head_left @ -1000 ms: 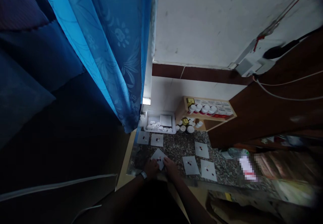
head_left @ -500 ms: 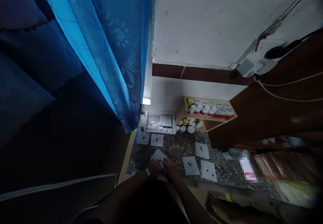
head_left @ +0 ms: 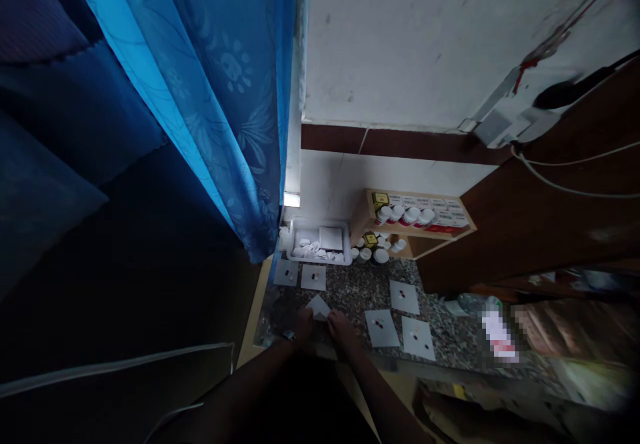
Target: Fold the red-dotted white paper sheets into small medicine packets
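Note:
On the speckled counter, a white paper [head_left: 318,306] lies between my hands with its near part folded up. No pills show on it now. My left hand [head_left: 303,325], with a band at the wrist, grips the paper's left corner. Opposite it, the fingers of my right hand [head_left: 341,329] are closed at the right corner. Several flat paper squares carry small coloured pills: one paper square [head_left: 313,277] lies beyond my left hand, another paper square [head_left: 382,329] to the right of my right hand.
A white tray [head_left: 320,261] with small folded papers stands at the back. Beside it, a wooden shelf [head_left: 425,231] holds white bottles [head_left: 411,216] and boxes. A blue curtain [head_left: 235,97] hangs at left. A plastic bottle [head_left: 473,304] lies at right.
The paper's near edge has been folded up, and the pills that showed on it are now covered. My hands have moved apart to its two side corners.

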Tool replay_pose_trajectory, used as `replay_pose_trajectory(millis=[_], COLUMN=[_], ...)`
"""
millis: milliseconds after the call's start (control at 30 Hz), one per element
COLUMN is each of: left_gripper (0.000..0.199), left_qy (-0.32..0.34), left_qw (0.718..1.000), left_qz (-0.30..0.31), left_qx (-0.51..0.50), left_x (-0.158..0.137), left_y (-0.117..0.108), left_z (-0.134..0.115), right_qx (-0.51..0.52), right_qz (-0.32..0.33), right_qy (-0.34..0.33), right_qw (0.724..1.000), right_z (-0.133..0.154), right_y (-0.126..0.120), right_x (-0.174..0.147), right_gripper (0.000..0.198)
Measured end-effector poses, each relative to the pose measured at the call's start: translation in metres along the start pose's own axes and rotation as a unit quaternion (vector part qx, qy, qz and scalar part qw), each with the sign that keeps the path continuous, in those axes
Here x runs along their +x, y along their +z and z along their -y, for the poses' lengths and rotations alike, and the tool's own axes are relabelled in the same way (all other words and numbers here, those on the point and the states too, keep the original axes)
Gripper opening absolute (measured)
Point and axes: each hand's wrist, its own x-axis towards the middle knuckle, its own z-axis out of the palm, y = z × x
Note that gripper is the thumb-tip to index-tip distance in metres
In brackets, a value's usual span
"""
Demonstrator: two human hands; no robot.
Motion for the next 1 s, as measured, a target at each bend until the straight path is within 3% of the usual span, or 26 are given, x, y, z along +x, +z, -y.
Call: replay_pose_trajectory(millis=[267,433,533,700,867,1000], left_gripper=[0.023,0.024,0.024,0.037,0.046,0.056], left_qy=[-0.054,-0.056,-0.045,0.035,0.158,0.135], left_qw=[0.998,0.998,0.999,0.994,0.981,0.985], left_qz=[0.003,0.013,-0.011,-0.071,-0.006,-0.002], left_qx=[-0.027,-0.019,0.006,0.078,0.108,0.107], left_x=[0.016,0.023,0.025,0.018,-0.001,-0.012], left_y=[-0.02,-0.018,-0.013,0.005,0.033,0.042], left_z=[-0.01,-0.011,-0.011,-0.007,0.003,0.006], right_qx=[-0.024,-0.035,-0.043,-0.046,-0.033,-0.031], right_qz=[-0.009,-0.002,-0.006,0.005,0.027,0.029], right_qy=[0.068,0.101,0.114,0.119,0.121,0.13], right_qw=[0.997,0.994,0.993,0.992,0.992,0.991], right_z=[0.001,0.006,0.008,0.009,0.007,0.006], right_y=[-0.008,-0.012,-0.011,-0.011,-0.014,-0.014], right_x=[0.018,0.023,0.024,0.028,0.035,0.04], right_gripper=[0.022,0.022,0.021,0.023,0.023,0.023])
